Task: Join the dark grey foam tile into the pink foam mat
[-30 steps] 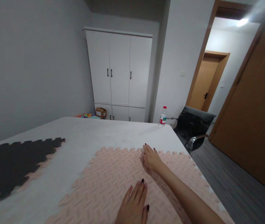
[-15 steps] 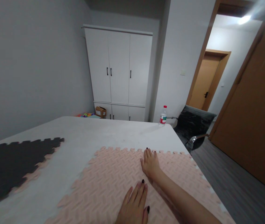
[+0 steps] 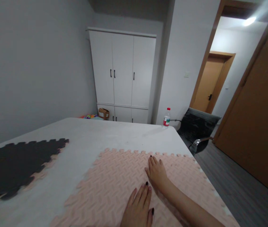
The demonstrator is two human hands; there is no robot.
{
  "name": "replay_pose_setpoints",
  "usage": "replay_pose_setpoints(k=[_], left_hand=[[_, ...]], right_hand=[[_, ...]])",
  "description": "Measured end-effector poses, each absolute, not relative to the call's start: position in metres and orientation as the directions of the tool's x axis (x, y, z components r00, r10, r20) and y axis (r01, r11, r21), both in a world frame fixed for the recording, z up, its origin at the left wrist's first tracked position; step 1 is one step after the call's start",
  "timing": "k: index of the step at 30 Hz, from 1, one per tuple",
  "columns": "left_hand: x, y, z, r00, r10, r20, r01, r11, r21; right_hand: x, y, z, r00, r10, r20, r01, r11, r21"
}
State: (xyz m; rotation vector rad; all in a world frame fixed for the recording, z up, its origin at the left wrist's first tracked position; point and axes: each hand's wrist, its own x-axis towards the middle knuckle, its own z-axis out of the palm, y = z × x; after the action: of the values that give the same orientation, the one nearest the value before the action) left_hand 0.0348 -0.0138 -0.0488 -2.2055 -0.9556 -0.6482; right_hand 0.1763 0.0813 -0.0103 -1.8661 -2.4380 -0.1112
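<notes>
A pink foam puzzle mat (image 3: 115, 176) with a ridged surface and toothed edges lies flat on the white table. My left hand (image 3: 138, 206) rests palm down on its near part, fingers stretched out, thumb to the right. Farther off, my right hand (image 3: 157, 173) lies flat on the mat just inside the far toothed edge, its fingers extended. Neither hand grips anything. My right forearm covers part of the mat's right side, so I cannot tell whether a seam runs beneath it.
Dark grey foam mats (image 3: 18, 167) with pink showing under their edge lie at the table's left. A water bottle (image 3: 166, 118) stands at the far right corner of the white table (image 3: 96, 132). A black chair (image 3: 197, 129) is beside it; a white cabinet (image 3: 122, 69) stands behind.
My right hand has slid slightly back from the mat's far edge. The left hand stays nearly in place on the mat. The whole view has shifted a little.
</notes>
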Motion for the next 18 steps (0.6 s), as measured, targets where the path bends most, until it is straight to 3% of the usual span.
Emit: replay_pose_setpoints(k=[7, 12, 15, 18], left_hand=[[0.033, -0.022, -0.055, 0.645, 0.515, 0.565, 0.740, -0.605, -0.294], [-0.004, -0.023, -0.033, 0.742, 0.553, 0.378, 0.606, -0.795, -0.025], [-0.071, -0.015, -0.009, 0.524, 0.750, 0.403, 0.770, -0.619, 0.152], [-0.178, 0.003, 0.004, 0.179, 0.822, 0.541, 0.896, -0.364, 0.256]], right_hand=[[0.163, 0.076, -0.007, -0.271, 0.957, 0.109, 0.963, 0.267, 0.043], [0.184, 0.071, -0.001, -0.358, 0.924, 0.132, 0.931, 0.365, -0.029], [0.223, 0.073, 0.002, -0.453, 0.877, 0.159, 0.864, 0.475, -0.163], [0.286, 0.077, -0.004, -0.363, 0.907, 0.213, 0.881, 0.408, -0.241]])
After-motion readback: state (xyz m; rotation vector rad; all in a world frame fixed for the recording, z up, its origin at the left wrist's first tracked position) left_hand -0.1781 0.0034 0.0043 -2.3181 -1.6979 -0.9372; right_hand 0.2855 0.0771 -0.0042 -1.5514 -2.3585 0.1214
